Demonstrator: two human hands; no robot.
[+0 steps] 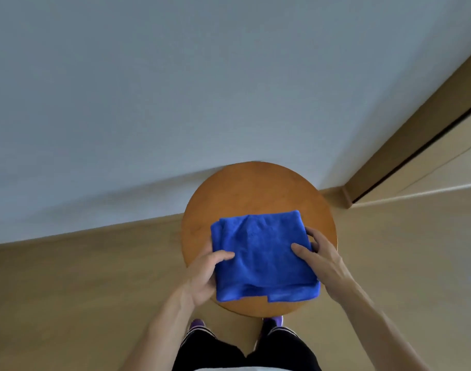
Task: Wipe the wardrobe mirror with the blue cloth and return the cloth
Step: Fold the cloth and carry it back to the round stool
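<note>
A folded blue cloth [264,257] lies over the near half of a round orange-brown stool top [258,188]. My left hand [205,274] grips the cloth's left edge, thumb on top and fingers underneath. My right hand [322,259] grips its right edge the same way, thumb pressed on the top surface. The cloth's front edge hangs slightly past the stool's near rim. No mirror is in view.
A pale wall [202,89] rises straight behind the stool. At the right, a wooden door frame with a dark sliding track [416,145] runs diagonally. Light wooden floor [81,290] surrounds the stool. My legs and purple shoes [276,321] stand just before it.
</note>
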